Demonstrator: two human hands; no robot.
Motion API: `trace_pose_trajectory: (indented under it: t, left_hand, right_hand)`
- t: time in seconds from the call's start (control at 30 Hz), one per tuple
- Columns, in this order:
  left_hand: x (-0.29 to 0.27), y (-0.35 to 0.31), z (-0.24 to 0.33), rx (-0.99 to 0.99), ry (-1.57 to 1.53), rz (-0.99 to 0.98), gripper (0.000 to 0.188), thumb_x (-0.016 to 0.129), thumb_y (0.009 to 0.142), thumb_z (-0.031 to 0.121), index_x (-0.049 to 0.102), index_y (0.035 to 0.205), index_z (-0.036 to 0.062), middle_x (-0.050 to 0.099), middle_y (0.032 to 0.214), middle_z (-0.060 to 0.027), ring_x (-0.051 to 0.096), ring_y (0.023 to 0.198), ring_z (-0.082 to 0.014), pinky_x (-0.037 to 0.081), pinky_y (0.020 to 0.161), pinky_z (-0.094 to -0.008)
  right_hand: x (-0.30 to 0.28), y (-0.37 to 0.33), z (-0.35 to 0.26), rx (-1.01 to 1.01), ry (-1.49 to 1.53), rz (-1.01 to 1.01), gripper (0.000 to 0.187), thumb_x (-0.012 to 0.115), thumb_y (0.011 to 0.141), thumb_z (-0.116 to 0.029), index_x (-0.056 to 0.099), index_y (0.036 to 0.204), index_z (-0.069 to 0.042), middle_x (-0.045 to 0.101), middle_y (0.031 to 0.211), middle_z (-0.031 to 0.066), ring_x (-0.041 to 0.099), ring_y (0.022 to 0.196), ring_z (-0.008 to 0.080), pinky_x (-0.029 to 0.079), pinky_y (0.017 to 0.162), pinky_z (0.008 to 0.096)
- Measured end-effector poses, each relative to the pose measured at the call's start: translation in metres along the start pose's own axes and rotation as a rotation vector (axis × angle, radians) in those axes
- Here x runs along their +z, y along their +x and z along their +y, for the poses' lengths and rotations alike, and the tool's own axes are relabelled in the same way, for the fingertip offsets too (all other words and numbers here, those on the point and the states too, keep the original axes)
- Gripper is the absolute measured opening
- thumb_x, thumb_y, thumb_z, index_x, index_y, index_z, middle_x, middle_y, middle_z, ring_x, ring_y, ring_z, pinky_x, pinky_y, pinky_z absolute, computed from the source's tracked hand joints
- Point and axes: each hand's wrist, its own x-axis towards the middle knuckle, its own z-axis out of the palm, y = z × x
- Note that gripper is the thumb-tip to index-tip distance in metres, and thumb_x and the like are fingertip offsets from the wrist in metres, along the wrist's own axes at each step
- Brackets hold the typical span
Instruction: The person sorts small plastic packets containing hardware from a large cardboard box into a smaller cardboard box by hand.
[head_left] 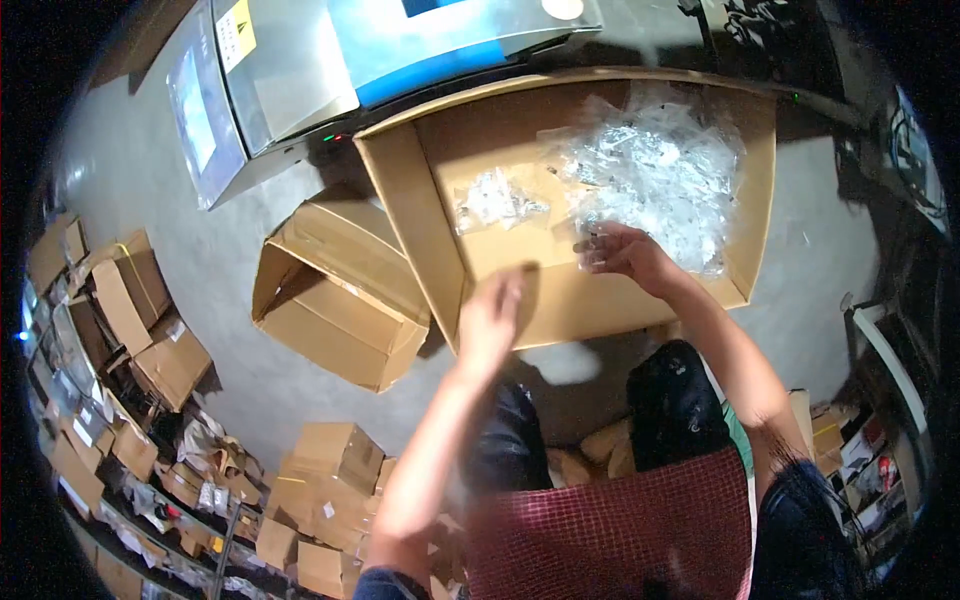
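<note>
A shallow, wide cardboard box (756, 235) lies in front of me with its top open. A large heap of small clear plastic bags (655, 170) with shiny contents fills its right part. Left of the heap sits a smaller group of similar bags (497, 200). My right hand (628, 258) is at the heap's near left edge, its fingers closed on what looks like one clear plastic bag. Over the box's near left corner is my left hand (490, 318), smeared by motion. Its fingers are too blurred to tell whether they hold anything.
An open, smaller cardboard box (345, 300) stands on the floor to the left. Beyond the big box is a grey and blue machine (295, 75). Stacked cartons (325, 480) and crowded shelves (140, 500) line the lower left; another shelf (865, 450) is at right.
</note>
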Motion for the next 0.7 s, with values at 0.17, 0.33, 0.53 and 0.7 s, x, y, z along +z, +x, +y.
trace_pose_trajectory:
  t: [0.17, 0.33, 0.53, 0.7]
  left_hand:
    - [0.020, 0.115, -0.036, 0.022, 0.531, 0.233, 0.081, 0.074, 0.081, 0.027, 0.031, 0.146, 0.0044, 0.046, 0.133, -0.0321, 0.047, 0.126, -0.0435, 0.046, 0.102, -0.0472]
    - [0.039, 0.176, -0.030, -0.213, 0.571, 0.153, 0.126, 0.082, 0.061, 0.062, 0.009, 0.156, 0.0212, -0.001, 0.154, -0.0363, -0.001, 0.143, -0.0516, 0.016, 0.117, -0.0551]
    - [0.138, 0.142, -0.029, 0.042, 0.547, 0.330, 0.055, 0.065, 0.075, 0.008, 0.052, 0.128, 0.0162, 0.029, 0.140, -0.0338, 0.038, 0.119, -0.0512, 0.046, 0.094, -0.0527]
    - [0.125, 0.097, -0.019, 0.027, 0.121, 0.117, 0.026, 0.060, 0.071, 0.000, 0.062, 0.095, 0.0080, 0.056, 0.112, -0.0188, 0.055, 0.096, -0.0349, 0.048, 0.089, -0.0442]
  right_hand:
    - [0.018, -0.017, -0.032, -0.186, -0.275, -0.082, 0.049, 0.046, 0.079, 0.013, 0.051, 0.126, 0.004, 0.062, 0.122, 0.0151, 0.057, 0.117, 0.0268, 0.048, 0.099, 0.0372]
    - [0.022, -0.032, -0.055, -0.326, -0.207, -0.149, 0.060, 0.054, 0.079, 0.002, 0.036, 0.136, 0.003, 0.060, 0.125, 0.0214, 0.058, 0.115, 0.0284, 0.047, 0.099, 0.0397]
    - [0.012, -0.047, -0.058, -0.230, 0.005, -0.024, 0.065, 0.056, 0.076, -0.001, 0.033, 0.137, 0.003, 0.061, 0.120, 0.0241, 0.063, 0.103, 0.0296, 0.050, 0.092, 0.0381]
    - [0.010, -0.046, -0.029, -0.146, -0.064, -0.046, 0.055, 0.059, 0.080, 0.000, 0.041, 0.132, 0.006, 0.064, 0.114, 0.0213, 0.065, 0.097, 0.0270, 0.052, 0.089, 0.0355]
